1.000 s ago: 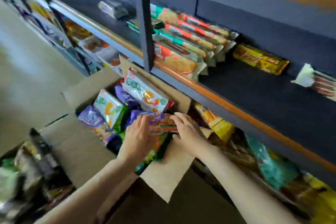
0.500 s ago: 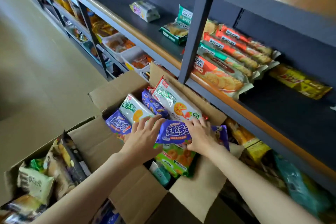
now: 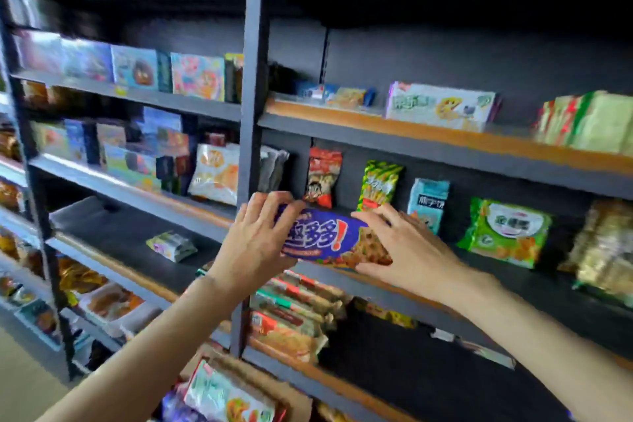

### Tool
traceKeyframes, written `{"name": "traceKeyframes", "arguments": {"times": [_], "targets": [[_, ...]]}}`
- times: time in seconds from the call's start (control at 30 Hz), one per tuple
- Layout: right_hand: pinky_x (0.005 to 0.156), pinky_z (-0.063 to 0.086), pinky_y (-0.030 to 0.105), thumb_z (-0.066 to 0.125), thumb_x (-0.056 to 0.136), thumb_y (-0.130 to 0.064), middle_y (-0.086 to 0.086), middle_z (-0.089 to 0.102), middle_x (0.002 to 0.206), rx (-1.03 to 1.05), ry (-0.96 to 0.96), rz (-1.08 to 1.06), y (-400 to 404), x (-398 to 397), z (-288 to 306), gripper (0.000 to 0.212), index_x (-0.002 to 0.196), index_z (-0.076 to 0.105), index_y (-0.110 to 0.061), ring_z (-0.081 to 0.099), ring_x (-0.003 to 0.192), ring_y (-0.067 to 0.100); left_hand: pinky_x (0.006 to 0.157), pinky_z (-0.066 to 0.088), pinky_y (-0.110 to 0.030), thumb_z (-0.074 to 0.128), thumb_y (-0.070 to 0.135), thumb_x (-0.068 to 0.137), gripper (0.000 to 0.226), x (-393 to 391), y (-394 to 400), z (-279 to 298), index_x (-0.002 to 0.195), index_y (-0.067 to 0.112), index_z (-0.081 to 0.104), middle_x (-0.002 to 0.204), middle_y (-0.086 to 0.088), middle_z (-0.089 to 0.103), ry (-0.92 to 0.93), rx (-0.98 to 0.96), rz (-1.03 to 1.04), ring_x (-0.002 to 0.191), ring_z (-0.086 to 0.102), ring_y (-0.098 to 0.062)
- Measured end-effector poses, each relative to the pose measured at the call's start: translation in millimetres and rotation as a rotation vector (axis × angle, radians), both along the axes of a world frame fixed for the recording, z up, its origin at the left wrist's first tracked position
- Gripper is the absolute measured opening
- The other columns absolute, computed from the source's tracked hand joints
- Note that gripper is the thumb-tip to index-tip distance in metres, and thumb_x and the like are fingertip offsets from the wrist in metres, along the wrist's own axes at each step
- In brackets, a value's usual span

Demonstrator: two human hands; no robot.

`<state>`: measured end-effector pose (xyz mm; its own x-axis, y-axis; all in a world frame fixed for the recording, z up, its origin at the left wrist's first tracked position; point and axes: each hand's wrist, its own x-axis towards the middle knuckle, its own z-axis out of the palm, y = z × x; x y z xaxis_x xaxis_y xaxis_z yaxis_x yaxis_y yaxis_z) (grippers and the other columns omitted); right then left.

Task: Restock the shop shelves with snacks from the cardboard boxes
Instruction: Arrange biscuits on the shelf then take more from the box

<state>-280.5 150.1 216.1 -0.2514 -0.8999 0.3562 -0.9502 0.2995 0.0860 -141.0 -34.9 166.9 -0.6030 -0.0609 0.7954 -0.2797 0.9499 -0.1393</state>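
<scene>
A long purple cookie packet (image 3: 325, 238) with white lettering is held level in front of the middle shelf (image 3: 428, 288), just right of the grey upright post (image 3: 251, 134). My left hand (image 3: 260, 243) grips its left end and my right hand (image 3: 407, 247) grips its right end. The open cardboard box (image 3: 274, 390) sits at the bottom of the view, with a white snack packet (image 3: 222, 394) and other packets showing in it. Behind the held packet, a red bag (image 3: 323, 176), a green bag (image 3: 378, 187) and a pale blue bag (image 3: 428, 202) stand on that shelf.
A green-and-white bag (image 3: 507, 233) stands to the right of my hands. Biscuit packets (image 3: 294, 312) are stacked on the shelf below. A small packet (image 3: 171, 245) lies alone on the left bay's shelf. Boxes (image 3: 438, 106) line the shelf above.
Both hands lifted the purple packet out of the cardboard box and raised it to the middle shelf. My view swung up from the box to the shelves.
</scene>
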Motion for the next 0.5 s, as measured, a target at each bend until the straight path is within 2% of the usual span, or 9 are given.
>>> {"name": "traceKeyframes", "arguments": {"times": [0.1, 0.2, 0.27, 0.33, 0.4, 0.5], "targets": [[0.092, 0.039, 0.030, 0.057, 0.090, -0.041, -0.004, 0.045, 0.135, -0.106, -0.052, -0.070, 31, -14, 55, 0.059, 0.142, 0.032, -0.033, 0.045, 0.121, 0.017, 0.083, 0.048, -0.043, 0.071, 0.033, 0.060, 0.071, -16, 2, 52, 0.123, 0.015, 0.042, 0.116, -0.006, 0.039, 0.126, -0.039, -0.024, 0.099, 0.041, -0.029], [0.092, 0.039, 0.030, 0.064, 0.087, -0.029, -0.001, 0.054, 0.129, -0.276, -0.061, -0.054, 40, -24, 97, 0.052, 0.136, 0.045, -0.031, 0.050, 0.117, 0.019, 0.090, 0.039, -0.041, 0.069, 0.023, 0.059, 0.073, -35, 8, 97, 0.126, 0.012, 0.043, 0.120, -0.008, 0.041, 0.238, -0.066, -0.031, 0.100, 0.039, -0.029], [0.090, 0.040, 0.032, 0.067, 0.084, -0.027, 0.002, 0.057, 0.125, -0.400, -0.021, -0.059, 37, -33, 122, 0.049, 0.130, 0.052, -0.028, 0.052, 0.113, 0.023, 0.093, 0.040, -0.039, 0.075, 0.013, 0.060, 0.077, -45, 7, 122, 0.130, 0.009, 0.044, 0.126, -0.014, 0.044, 0.281, -0.039, -0.028, 0.107, 0.039, -0.030], [0.084, 0.040, 0.033, 0.067, 0.084, -0.027, 0.004, 0.056, 0.117, -0.492, 0.034, -0.092, 30, -46, 147, 0.045, 0.127, 0.053, -0.029, 0.053, 0.107, 0.024, 0.094, 0.044, -0.043, 0.073, 0.012, 0.067, 0.072, -55, 0, 142, 0.133, 0.009, 0.044, 0.132, -0.016, 0.043, 0.287, 0.007, -0.044, 0.115, 0.042, -0.033], [0.082, 0.038, 0.033, 0.066, 0.085, -0.028, 0.005, 0.054, 0.113, -0.531, 0.089, -0.142, 20, -63, 171, 0.043, 0.126, 0.053, -0.029, 0.052, 0.106, 0.025, 0.094, 0.043, -0.045, 0.062, 0.019, 0.073, 0.062, -64, -14, 158, 0.132, 0.009, 0.045, 0.135, -0.017, 0.043, 0.259, 0.048, -0.015, 0.115, 0.046, -0.037], [0.083, 0.035, 0.031, 0.065, 0.086, -0.029, 0.007, 0.055, 0.119, -0.439, 0.082, -0.213, -7, -94, 203, 0.044, 0.128, 0.053, -0.026, 0.048, 0.114, 0.026, 0.101, 0.035, -0.041, 0.056, 0.019, 0.083, 0.052, -83, -44, 184, 0.133, 0.009, 0.045, 0.138, -0.014, 0.042, 0.231, 0.183, 0.100, 0.122, 0.044, -0.035]]}}
